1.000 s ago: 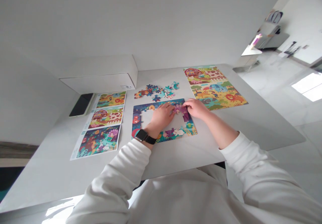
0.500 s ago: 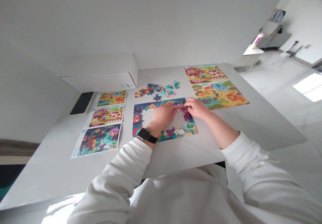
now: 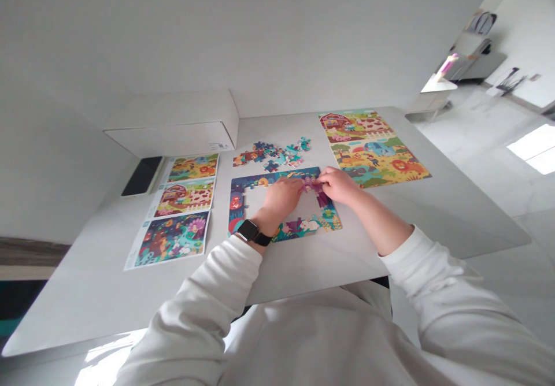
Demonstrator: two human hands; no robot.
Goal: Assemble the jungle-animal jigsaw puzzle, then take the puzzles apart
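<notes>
A partly assembled jigsaw puzzle (image 3: pixel 236 202) lies on the table in front of me, its dark, colourful border joined around a bare middle. At its upper right is a purple puzzle piece (image 3: pixel 309 182) with pinkish round shapes. My left hand (image 3: pixel 282 195), a black watch on its wrist, reaches over the bare middle, its fingers close together and their tips on the left of that piece. From the right, my right hand (image 3: pixel 340 185) is closed, thumb and forefinger pinching at the piece's right edge. The fingertips partly cover the piece.
Loose puzzle pieces (image 3: pixel 273 153) lie in a cluster behind the puzzle. Two bright finished pictures (image 3: pixel 375 149) sit at the right. On the left are a printed picture sheet (image 3: pixel 173 238), a dark phone (image 3: pixel 142 177) and a white box (image 3: pixel 173 137) against the wall.
The view has shifted very slightly. Both hands stay at the purple piece, with hardly any visible movement.
</notes>
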